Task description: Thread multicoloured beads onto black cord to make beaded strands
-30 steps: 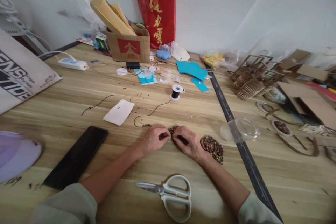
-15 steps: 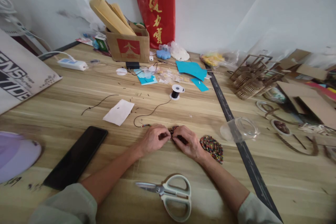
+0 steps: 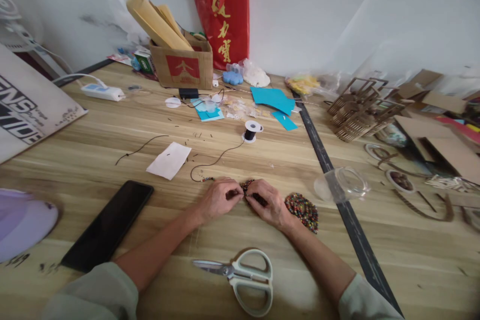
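Note:
Both hands meet over the table, fingertips pinched almost together. My left hand point(image 3: 220, 197) is closed at the end of a black cord point(image 3: 215, 161) strung with small coloured beads; its fingers hide what lies between them. Close by, my right hand point(image 3: 269, 203) pinches too, beside a dark bunch of beads point(image 3: 247, 184) partly covered by the fingers. Right of that hand lies a heap of multicoloured bead strands point(image 3: 303, 212). The cord runs back to a white spool point(image 3: 251, 131) wound with black cord. Scissors with pale handles point(image 3: 240, 275) lie in front of me, blades pointing left.
A black phone point(image 3: 108, 225) and a white paper point(image 3: 169, 161) with cord snippets lie to the left. A clear plastic container point(image 3: 341, 185) rests on the right. Farther back are blue cards point(image 3: 273, 99), a cardboard box point(image 3: 182, 66) and woven baskets point(image 3: 354, 115).
Hardly anything differs: the whole view has shifted very slightly, while both hands hold the same pinched pose beside the beads.

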{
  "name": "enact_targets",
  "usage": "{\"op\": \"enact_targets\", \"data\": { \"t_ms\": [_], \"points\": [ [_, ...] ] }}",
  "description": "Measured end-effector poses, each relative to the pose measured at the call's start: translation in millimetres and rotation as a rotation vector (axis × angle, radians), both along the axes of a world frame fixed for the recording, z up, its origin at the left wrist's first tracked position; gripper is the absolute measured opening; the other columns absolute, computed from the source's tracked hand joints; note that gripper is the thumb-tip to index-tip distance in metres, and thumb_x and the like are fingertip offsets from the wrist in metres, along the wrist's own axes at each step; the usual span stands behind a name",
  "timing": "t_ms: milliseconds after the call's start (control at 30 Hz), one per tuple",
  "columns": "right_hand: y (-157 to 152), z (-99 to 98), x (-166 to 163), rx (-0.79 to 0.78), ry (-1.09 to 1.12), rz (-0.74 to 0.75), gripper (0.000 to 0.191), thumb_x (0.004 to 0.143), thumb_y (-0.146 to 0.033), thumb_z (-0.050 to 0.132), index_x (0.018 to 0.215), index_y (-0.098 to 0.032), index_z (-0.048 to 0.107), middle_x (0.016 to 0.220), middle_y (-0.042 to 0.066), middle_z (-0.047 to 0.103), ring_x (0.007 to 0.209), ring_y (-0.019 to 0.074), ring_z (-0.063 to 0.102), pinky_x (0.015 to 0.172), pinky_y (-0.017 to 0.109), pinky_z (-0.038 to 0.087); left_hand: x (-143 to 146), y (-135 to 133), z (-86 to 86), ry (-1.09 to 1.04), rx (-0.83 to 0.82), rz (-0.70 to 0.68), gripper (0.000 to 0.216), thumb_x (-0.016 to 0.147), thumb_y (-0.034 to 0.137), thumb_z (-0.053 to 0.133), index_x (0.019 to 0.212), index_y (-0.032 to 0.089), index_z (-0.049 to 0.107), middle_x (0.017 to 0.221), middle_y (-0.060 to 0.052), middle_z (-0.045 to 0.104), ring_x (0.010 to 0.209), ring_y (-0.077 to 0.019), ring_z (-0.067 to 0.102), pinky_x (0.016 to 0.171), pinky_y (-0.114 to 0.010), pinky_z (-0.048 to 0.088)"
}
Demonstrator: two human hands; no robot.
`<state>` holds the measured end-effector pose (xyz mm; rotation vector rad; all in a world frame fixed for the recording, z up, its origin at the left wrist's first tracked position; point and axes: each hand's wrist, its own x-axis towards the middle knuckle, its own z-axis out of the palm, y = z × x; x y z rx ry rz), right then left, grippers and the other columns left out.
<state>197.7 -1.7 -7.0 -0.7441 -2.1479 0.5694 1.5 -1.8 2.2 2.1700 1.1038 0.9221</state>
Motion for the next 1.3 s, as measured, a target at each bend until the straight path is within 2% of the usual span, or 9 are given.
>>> {"op": "enact_targets", "data": {
  "t_ms": [1300],
  "points": [
    [-0.7, 1.0, -0.9, 0.011, -0.004, 0.007, 0.006, 0.090, -0.015, 0.054, 0.092, -0.019, 0.057, 0.088, 0.009, 0.062, 0.087, 0.0201, 0.059, 0.078, 0.035, 0.052, 0.4, 0.1, -0.1, 0.000, -0.001, -0.002, 0.008, 0.077, 0.008, 0.064, 0.073, 0.014, 0.067, 0.070, -0.003, 0.065, 0.065, -0.0136, 0.057, 0.064, -0.024, 0.045]
  ]
}}
